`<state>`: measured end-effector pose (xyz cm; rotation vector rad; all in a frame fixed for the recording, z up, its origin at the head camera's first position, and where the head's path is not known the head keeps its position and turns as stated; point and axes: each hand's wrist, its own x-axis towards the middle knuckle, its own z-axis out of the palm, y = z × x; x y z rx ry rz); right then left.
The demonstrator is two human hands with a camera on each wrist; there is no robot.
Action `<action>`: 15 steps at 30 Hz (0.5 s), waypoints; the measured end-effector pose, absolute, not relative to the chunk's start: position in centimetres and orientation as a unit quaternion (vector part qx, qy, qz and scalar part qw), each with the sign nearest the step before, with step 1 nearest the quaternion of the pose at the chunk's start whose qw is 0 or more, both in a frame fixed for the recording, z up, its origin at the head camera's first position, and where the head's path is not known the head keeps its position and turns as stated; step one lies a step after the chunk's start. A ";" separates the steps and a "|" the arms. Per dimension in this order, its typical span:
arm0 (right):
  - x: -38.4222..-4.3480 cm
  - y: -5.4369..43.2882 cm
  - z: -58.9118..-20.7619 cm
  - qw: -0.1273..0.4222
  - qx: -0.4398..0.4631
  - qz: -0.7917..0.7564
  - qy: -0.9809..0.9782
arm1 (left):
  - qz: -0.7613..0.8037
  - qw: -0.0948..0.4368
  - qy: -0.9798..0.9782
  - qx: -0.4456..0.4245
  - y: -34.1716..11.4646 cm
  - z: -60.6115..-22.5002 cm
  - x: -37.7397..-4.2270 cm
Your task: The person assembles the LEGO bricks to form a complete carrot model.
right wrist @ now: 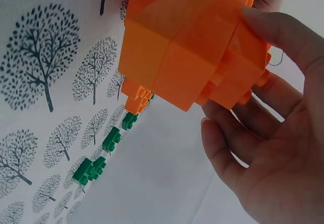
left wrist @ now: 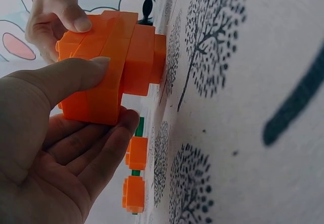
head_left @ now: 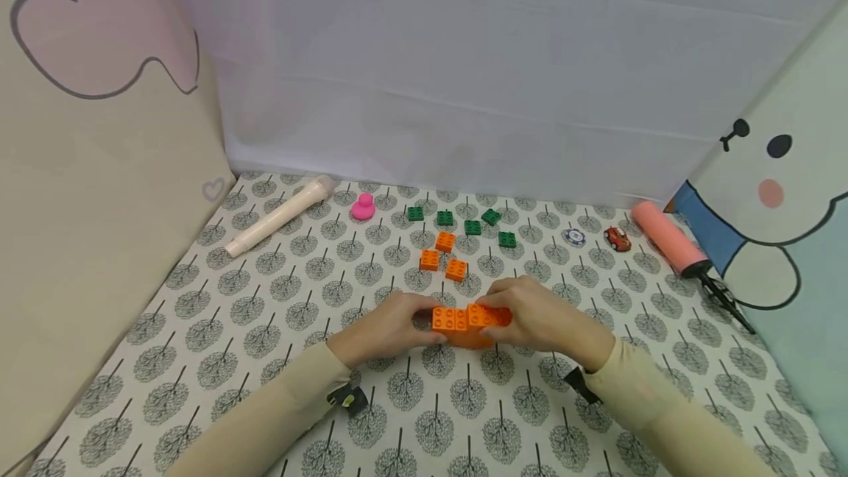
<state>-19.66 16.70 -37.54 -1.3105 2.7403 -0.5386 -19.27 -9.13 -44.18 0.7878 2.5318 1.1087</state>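
Observation:
Between both hands stands a stack of orange toy building bricks (head_left: pixel 457 320), wider at the top than at its foot in the left wrist view. My left hand (head_left: pixel 392 324) grips its left end, thumb (left wrist: pixel 76 80) on the near face and fingers behind. At the right end, my right hand (head_left: pixel 533 313) pinches an upper brick (right wrist: pixel 243 62) with the thumb on its near side. Just behind the stack lie three loose orange bricks (head_left: pixel 429 260), studs up. The stack's far side is partly hidden by the fingers.
Several green bricks (head_left: pixel 472 227) lie farther back. A pink rubber duck (head_left: pixel 363 207) and a pale tube-shaped object (head_left: pixel 281 216) are at back left. Toward the right are a poker chip (head_left: pixel 574 236), a red toy car (head_left: pixel 617 239) and a pink cylinder with a black end (head_left: pixel 669 238).

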 end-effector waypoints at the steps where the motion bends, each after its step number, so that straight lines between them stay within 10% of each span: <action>1: -19.6 16.7 -37.6 0.027 -0.423 -0.175 0.889 | 0.382 0.134 0.873 0.271 -9.1 -44.2 -19.3; 15: -19.1 17.1 -38.6 0.033 -0.375 -0.185 0.908 | 0.387 0.129 0.869 0.281 -9.1 -44.1 -19.2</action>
